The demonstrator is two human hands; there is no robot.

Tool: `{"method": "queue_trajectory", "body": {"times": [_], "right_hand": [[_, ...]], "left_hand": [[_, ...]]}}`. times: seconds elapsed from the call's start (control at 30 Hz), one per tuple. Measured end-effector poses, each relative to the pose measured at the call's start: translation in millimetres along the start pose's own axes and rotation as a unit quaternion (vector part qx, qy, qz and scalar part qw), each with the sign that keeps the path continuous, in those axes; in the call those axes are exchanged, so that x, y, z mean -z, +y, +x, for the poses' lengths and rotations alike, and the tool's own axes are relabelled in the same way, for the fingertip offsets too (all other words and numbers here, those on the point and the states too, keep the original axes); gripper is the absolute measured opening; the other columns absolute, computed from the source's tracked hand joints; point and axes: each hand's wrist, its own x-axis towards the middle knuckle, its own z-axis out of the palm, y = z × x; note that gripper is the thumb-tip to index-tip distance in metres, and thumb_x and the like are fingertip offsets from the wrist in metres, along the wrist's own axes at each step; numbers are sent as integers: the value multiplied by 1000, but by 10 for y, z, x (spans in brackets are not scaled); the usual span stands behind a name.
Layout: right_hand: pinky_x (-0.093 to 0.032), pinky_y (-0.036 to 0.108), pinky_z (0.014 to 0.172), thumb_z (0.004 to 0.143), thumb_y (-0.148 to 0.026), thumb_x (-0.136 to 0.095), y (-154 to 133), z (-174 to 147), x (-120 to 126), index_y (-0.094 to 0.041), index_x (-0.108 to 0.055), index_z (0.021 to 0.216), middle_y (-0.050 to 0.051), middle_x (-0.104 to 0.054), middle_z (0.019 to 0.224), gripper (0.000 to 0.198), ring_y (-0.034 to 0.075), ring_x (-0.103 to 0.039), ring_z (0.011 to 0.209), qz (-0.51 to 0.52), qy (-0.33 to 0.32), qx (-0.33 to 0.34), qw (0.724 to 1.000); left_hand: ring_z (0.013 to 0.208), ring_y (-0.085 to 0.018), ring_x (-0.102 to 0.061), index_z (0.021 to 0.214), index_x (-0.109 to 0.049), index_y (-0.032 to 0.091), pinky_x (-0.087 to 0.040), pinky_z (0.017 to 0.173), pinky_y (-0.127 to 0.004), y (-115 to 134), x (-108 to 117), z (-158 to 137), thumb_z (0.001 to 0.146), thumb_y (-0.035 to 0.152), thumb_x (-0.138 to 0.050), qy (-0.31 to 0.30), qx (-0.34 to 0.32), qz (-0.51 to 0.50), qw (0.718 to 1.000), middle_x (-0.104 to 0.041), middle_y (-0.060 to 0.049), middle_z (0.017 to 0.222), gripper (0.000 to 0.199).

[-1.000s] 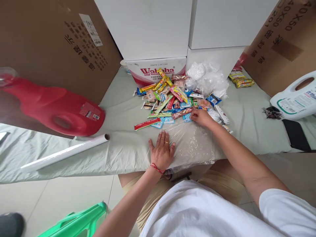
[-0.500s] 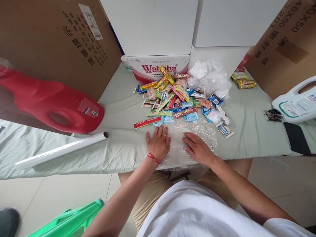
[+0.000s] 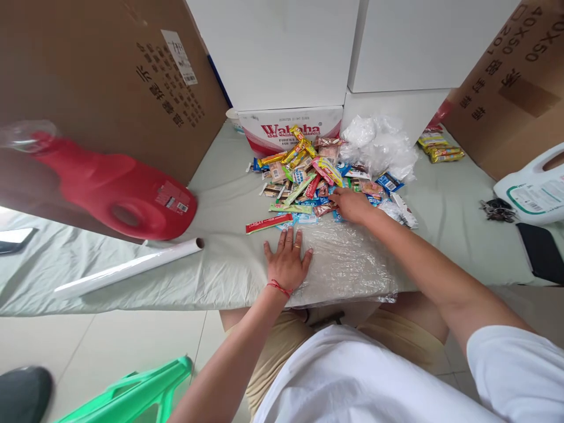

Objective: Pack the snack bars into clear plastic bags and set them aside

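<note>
My left hand (image 3: 289,257) lies flat with spread fingers on the left part of a clear plastic sheet (image 3: 348,264), just below a red stick packet (image 3: 269,223). My right hand (image 3: 351,204) reaches over the sheet into a heap of small wrapped snacks (image 3: 297,176). Its fingertips are among the packets, beside a brown snack bar (image 3: 325,208), and whether they grip one is hidden. Yellow, green, blue and pink wrappers make up the heap. Behind it, on the right, lies crumpled clear plastic (image 3: 381,147).
At left are a red jug (image 3: 132,197) and a roll of film (image 3: 132,267). A Wahaha carton (image 3: 288,126) stands behind the heap. On the right are yellow packets (image 3: 440,147), a white bottle (image 3: 535,191) and a black phone (image 3: 540,252). A green stool (image 3: 132,393) is below.
My right hand has left the plastic sheet and moved forward into the snack heap. My left hand stays flat on the sheet. The view has shifted slightly.
</note>
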Motion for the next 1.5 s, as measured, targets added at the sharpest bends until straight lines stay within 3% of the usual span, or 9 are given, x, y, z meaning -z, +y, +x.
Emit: {"method": "queue_trajectory", "body": {"times": [0.2, 0.33, 0.47, 0.63, 0.8, 1.07, 1.2, 1.3, 1.5], "right_hand": [[-48, 39, 82, 95, -18, -58, 18, 94, -8, -14, -73, 119, 23, -70, 121, 28, 39, -60, 118, -46, -24, 17, 998], [-45, 34, 78, 93, -24, -63, -17, 93, 183, -15, -70, 115, 18, -74, 116, 25, 33, -66, 104, -7, 10, -10, 1000], [-46, 30, 79, 95, -33, -62, -395, 302, 306, -18, -67, 121, 11, -77, 116, 30, 27, -69, 100, 62, 35, 21, 997], [-52, 34, 90, 95, -29, -62, -999, 655, 125, -16, -69, 126, 17, -74, 128, 34, 31, -69, 117, -8, -84, 67, 994], [-52, 40, 95, 97, -20, -56, -1117, 724, 95, -14, -72, 124, 21, -74, 127, 32, 34, -70, 118, -36, -106, 65, 992], [-47, 31, 80, 89, -29, -69, -482, -173, 541, -18, -73, 121, 9, -77, 110, 34, 26, -70, 97, 109, -6, 64, 992], [-44, 27, 75, 89, -29, -70, -330, -697, 341, -19, -72, 118, 6, -77, 105, 31, 21, -69, 90, 184, -91, 47, 978], [-41, 28, 74, 90, -24, -66, -362, -883, 80, -20, -72, 119, 8, -76, 112, 29, 23, -69, 93, 120, -142, 12, 982], [-38, 28, 73, 92, -22, -62, -315, -1102, -82, -22, -69, 119, 8, -72, 113, 28, 23, -68, 97, 81, -136, -11, 987]], "left_hand": [[160, -35, -30, 163, -39, 20, -14, 124, -77, -16, -17, -6, 106, 54, -32, 4, 0, -12, 1000, -32, -18, 171, 67], [160, -35, -29, 163, -40, 20, -11, 125, -77, -31, -16, -3, 106, 53, -33, 3, -4, -24, 1000, -31, -16, 172, 66], [161, -34, -28, 163, -38, 19, -11, 125, -77, -38, -3, -2, 107, 53, -32, -3, -8, -21, 1000, -29, -15, 173, 66], [161, -35, -26, 164, -37, 21, -14, 125, -76, -27, 16, 1, 106, 54, -32, -19, 1, -8, 1000, -29, -12, 174, 66], [161, -36, -26, 164, -37, 22, -14, 125, -77, -26, 9, -3, 106, 55, -32, -15, 1, -12, 1000, -30, -12, 174, 67], [163, -34, -21, 165, -36, 21, -12, 126, -77, -41, -9, -8, 107, 56, -30, 0, -1, -27, 1000, -27, -12, 174, 68], [164, -32, -21, 163, -39, 23, -12, 126, -76, -35, -2, 6, 109, 46, -22, 1, 4, -31, 1000, -28, -10, 174, 61], [164, -29, -21, 163, -40, 23, -13, 126, -75, -22, 10, 15, 109, 39, -19, -2, 13, -27, 1000, -28, -9, 174, 59], [163, -29, -22, 163, -38, 23, -14, 126, -75, 3, 8, 22, 108, 36, -24, -3, 23, -11, 1000, -29, -7, 173, 59]]}}
